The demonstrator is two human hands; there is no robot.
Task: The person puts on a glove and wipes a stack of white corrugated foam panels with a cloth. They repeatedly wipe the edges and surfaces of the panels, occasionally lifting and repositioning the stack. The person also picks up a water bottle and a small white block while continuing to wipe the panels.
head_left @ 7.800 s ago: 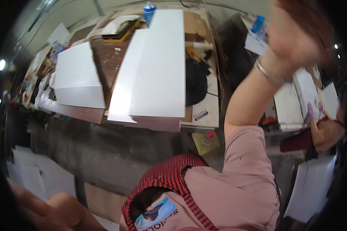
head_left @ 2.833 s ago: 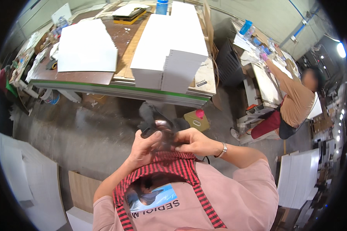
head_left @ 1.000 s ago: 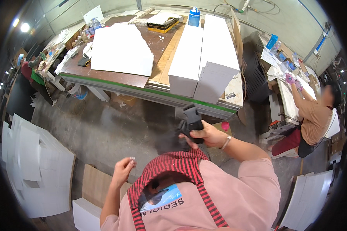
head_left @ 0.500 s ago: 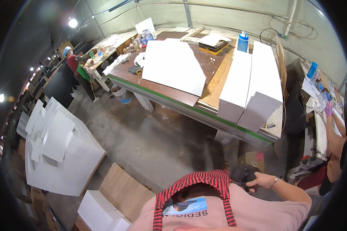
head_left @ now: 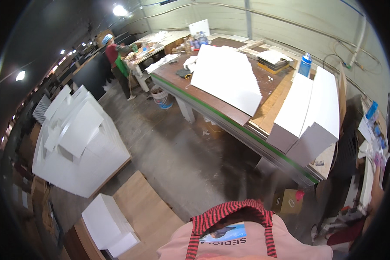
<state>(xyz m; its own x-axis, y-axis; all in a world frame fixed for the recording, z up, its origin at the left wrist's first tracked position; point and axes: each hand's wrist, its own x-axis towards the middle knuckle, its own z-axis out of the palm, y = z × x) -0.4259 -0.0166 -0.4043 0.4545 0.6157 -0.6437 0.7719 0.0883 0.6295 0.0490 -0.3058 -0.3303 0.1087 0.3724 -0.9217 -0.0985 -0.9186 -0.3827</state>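
Looking down past our pink shirt (head_left: 247, 247) and striped apron straps (head_left: 229, 212), we see neither hand, while white sheet stacks (head_left: 310, 110) rest on the long worktable (head_left: 242, 125) ahead.

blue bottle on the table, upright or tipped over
Upright: the blue bottle stands on its base on the table, cap up.

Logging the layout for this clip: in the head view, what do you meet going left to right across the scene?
Big heap of white sheets on the floor → white bucket by the table leg → large white sheet lying on the long table → blue bottle → tall stacks of white boards at the table's right end. Neither hand shows.
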